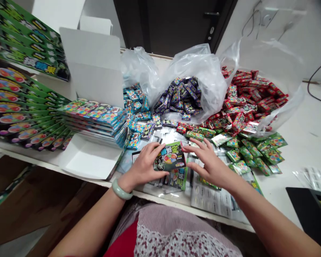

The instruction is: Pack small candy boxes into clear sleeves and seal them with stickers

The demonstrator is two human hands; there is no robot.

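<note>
Now, in hand: I'm holding a green-and-black candy packet (170, 157) flat, just above a loose pile of similar packets (178, 178).
Left hand: my left hand (143, 166) is pressing around the packet's left side, fingers over the top and thumb along the lower edge, with a jade bangle (122, 189) sitting on my wrist.
Right hand: my right hand (211, 164) is spreading wide, its fingertips (192, 148) touching the packet's right edge.
Nearby: green packets (254, 151) are scattering across the white table (299, 142), while red packets (246, 101), purple packets (179, 98) and blue packets (135, 100) are spilling from clear plastic bags (200, 67).
Left side: flat printed boxes (93, 121) are stacking inside an open white carton (92, 67).
</note>
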